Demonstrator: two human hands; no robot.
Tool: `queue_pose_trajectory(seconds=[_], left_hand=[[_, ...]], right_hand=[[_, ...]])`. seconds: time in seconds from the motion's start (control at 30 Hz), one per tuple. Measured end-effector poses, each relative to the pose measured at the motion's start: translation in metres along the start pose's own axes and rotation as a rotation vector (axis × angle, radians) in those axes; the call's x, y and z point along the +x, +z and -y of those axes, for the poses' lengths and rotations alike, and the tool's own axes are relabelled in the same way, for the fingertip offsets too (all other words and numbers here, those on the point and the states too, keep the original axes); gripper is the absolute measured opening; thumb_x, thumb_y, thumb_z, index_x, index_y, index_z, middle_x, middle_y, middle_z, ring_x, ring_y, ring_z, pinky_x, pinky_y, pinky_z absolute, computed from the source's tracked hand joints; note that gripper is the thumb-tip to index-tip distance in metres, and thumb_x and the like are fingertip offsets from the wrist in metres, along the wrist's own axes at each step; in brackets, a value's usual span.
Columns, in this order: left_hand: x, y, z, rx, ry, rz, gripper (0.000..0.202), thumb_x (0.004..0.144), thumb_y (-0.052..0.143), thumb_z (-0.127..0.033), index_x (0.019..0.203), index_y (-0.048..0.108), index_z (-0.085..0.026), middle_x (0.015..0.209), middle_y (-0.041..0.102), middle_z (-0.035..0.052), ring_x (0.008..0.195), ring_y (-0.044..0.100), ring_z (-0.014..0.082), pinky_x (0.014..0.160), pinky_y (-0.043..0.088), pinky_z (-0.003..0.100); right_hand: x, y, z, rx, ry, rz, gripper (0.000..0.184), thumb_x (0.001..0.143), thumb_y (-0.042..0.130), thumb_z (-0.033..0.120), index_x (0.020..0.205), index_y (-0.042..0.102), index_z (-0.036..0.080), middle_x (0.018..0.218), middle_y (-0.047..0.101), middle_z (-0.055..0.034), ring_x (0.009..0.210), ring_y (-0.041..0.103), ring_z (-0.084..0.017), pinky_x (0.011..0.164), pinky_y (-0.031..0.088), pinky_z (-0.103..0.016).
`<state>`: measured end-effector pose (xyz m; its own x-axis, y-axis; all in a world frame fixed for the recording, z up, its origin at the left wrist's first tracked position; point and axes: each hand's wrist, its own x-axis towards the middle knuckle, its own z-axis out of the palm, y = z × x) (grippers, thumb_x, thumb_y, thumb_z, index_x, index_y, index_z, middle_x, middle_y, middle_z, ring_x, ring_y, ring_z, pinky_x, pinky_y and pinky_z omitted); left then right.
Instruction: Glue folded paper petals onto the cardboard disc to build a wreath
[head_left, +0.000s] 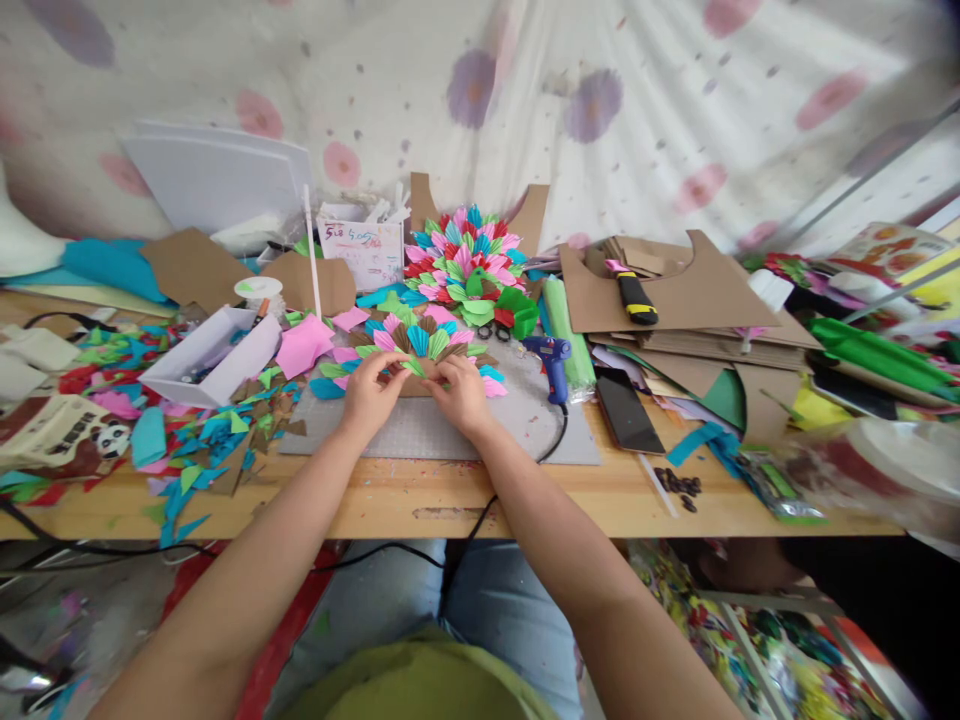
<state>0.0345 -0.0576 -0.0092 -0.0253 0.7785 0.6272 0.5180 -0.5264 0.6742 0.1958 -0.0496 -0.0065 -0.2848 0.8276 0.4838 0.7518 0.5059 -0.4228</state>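
My left hand (369, 392) is closed, thumb and fingertips pinching a small light-green paper petal (413, 367). Opposite it, my right hand (460, 393) has its fingers pressed together at the other side of the same petal. Both hands are over a fan-shaped piece of cardboard with rows of pleated paper petals (418, 341) in blue, green, pink and brown. Its lower part is partly hidden by the hands. Underneath lies a grey cutting mat (397, 437). Behind stands a fuller petal-covered piece (472, 250) on a cardboard backing.
Right of the mat are a blue glue gun (553, 364) with a black cord, a phone (628, 411), and stacked cardboard (675, 305) carrying a yellow-black cutter (636, 297). Paper scraps (214, 440) and a white open box (211, 358) lie left. A white container (365, 250) stands behind.
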Motion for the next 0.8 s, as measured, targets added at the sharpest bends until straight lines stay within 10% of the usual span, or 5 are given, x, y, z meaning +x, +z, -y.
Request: queue_pose_trajectory(seconds=[0.8], left_hand=[[0.000,-0.003,0.010,0.007,-0.066,-0.013,0.007,0.073,0.066,-0.026,0.078,0.066,-0.020,0.081,0.066,0.0016,0.079,0.059,0.0144,0.065,0.050,0.024]], right_hand=[[-0.002,-0.004,-0.002,-0.098,-0.072,0.035,0.016,0.087,0.055,0.027,0.076,0.063,0.018,0.079,0.060,-0.0060,0.081,0.048,-0.021,0.071,0.032,-0.032]])
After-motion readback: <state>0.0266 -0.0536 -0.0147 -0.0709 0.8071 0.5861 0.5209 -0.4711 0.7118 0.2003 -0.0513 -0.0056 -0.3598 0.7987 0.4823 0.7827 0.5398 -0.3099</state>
